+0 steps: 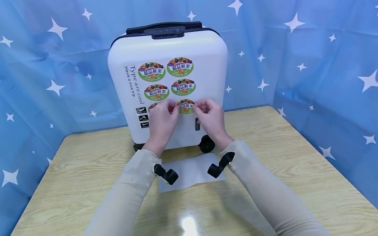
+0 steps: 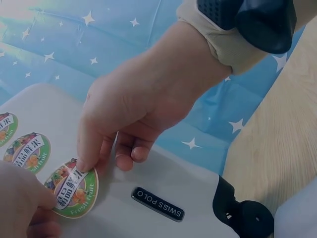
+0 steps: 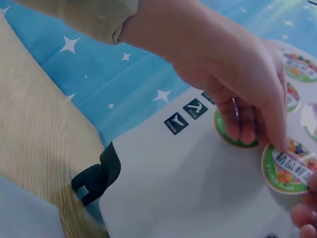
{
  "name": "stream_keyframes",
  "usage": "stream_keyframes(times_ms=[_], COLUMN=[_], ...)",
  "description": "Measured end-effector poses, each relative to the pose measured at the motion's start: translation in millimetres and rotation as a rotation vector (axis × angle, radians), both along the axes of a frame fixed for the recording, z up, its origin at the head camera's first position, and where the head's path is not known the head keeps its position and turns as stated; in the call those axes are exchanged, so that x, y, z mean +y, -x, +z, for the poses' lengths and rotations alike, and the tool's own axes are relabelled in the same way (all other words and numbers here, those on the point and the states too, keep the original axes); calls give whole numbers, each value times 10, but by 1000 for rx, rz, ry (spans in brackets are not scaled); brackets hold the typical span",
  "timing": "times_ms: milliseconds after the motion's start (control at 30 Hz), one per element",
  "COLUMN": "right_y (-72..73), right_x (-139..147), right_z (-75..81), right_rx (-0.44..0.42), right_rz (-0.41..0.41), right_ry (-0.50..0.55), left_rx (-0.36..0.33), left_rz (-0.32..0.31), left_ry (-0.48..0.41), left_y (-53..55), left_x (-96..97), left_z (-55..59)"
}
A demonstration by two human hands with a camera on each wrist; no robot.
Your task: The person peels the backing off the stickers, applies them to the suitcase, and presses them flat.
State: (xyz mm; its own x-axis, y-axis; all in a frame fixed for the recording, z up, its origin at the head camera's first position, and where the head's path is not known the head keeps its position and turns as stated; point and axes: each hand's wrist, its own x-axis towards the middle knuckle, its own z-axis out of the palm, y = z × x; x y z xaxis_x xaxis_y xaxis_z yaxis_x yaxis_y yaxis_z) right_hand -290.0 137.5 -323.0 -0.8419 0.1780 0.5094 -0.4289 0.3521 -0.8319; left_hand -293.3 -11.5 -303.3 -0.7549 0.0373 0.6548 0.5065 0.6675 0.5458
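A white suitcase (image 1: 202,52) stands upright on the table. Both hands are at an oval "Fresh Fruit" sticker (image 1: 186,106) low on its front. The left hand (image 1: 163,121) pinches the sticker's left edge, and the right hand (image 1: 211,117) pinches the opposite edge. Thumbs lie over the sticker's face in the left wrist view; whether its back touches the suitcase I cannot tell. Matching stickers, such as the upper right one (image 1: 180,67), sit in rows above. Another sticker (image 3: 230,131) is partly covered by the left hand.
A white sheet of paper (image 1: 190,173) lies on the wooden table (image 1: 77,196) before the suitcase. The suitcase has black wheels (image 1: 207,144), a top handle (image 1: 164,26) and a "Swiss Polo" badge (image 2: 158,204). A blue star-patterned curtain (image 1: 295,52) surrounds the table.
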Motion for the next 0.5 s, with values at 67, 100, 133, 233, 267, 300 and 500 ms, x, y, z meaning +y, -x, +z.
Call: stream_keyframes(times_ms=[67,100,133,233,267,300,500], right_y=[10,13,15,29,31,30,45], right_x=[-4,-6,-8,-18,-22,-26,-42], right_z=[-8,-11,-14,-23,-23,-21,-20], right_rx=[-1,-1,-1,5,7,9,34], right_rz=[-7,-10,-15,-26,-31,-35,-65], right_ry=[1,1,-1,-12,-17,-20,-52], left_rx=[-8,-9,-10,-6,-3,0,8], left_rz=[-1,-1,2,15,19,22,22], left_ry=[-5,-8,-10,-17,-16,-15,-13], left_y=[9,11,17,27,28,29,40], left_x=[8,11,14,16,17,17,20], left_z=[-3,-5,-10,-19,-21,-21,-23])
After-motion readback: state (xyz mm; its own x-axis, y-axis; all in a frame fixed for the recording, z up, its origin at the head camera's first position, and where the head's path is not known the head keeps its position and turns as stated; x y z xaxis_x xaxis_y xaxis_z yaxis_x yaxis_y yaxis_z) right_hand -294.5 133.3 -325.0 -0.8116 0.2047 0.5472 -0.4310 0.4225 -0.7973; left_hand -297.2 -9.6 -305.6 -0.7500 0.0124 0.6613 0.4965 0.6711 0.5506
